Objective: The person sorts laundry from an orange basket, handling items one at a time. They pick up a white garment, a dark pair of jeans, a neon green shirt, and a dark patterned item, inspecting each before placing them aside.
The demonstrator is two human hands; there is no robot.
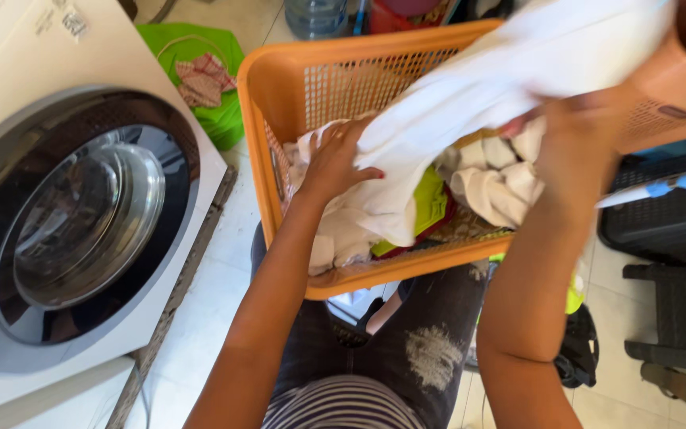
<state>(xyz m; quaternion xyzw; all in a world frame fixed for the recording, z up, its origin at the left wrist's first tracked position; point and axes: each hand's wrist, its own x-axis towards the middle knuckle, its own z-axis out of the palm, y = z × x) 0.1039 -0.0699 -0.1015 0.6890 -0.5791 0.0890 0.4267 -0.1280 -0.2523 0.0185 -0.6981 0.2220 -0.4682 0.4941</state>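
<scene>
White cloth: soft, light, best gathered by a bunched fold | left hand laid open on it | right hand closed around it | orange laundry basket beneath.

Place: I saw a home laundry corner.
Main sign: a white front-loading washing machine stood on a pale tiled floor.
Right of the machine: an orange plastic laundry basket was full of crumpled clothes.
Behind the machine: a green bag lay on the tiles.
Far right of it: sandals sat beside a dark stool.
</scene>
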